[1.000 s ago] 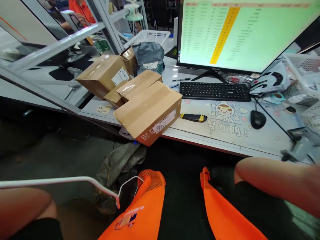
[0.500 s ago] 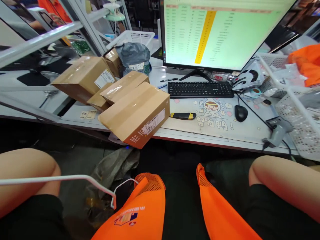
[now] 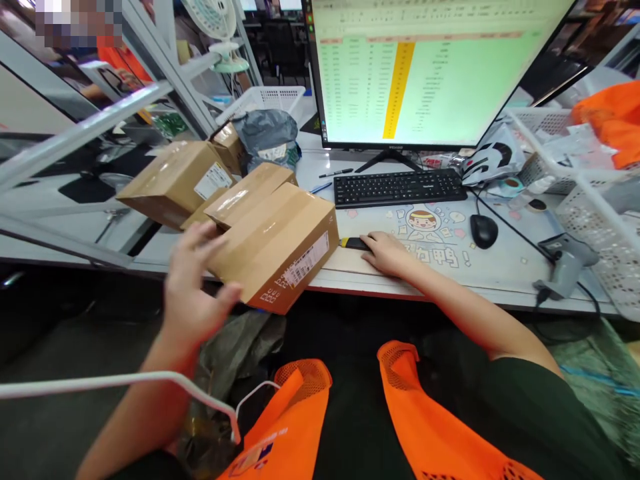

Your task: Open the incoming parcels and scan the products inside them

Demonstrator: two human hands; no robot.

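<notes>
My right hand (image 3: 386,254) is closed over the handle of a yellow and black utility knife (image 3: 354,243), which lies on the desk mat; its yellow end points left, towards a carton. My left hand (image 3: 193,290) is raised at the left end of that long brown cardboard box (image 3: 283,240), fingers spread. Whether its fingertips touch the cardboard I cannot tell. The box carries a printed label on its front side and sticks out past the desk edge. Behind it lie a second taped box (image 3: 253,193) and a larger carton (image 3: 173,180) with a white label.
A monitor (image 3: 430,73) stands behind a black keyboard (image 3: 400,187). To the right are a mouse (image 3: 483,231), a grey barcode scanner (image 3: 567,267) and a white basket (image 3: 600,233). A grey plastic bag (image 3: 267,133) sits behind the boxes. Metal shelving (image 3: 90,117) borders the left.
Both hands have come up from beside my lap: the left to the long box, the right onto the utility knife. The view has tilted slightly upward.
</notes>
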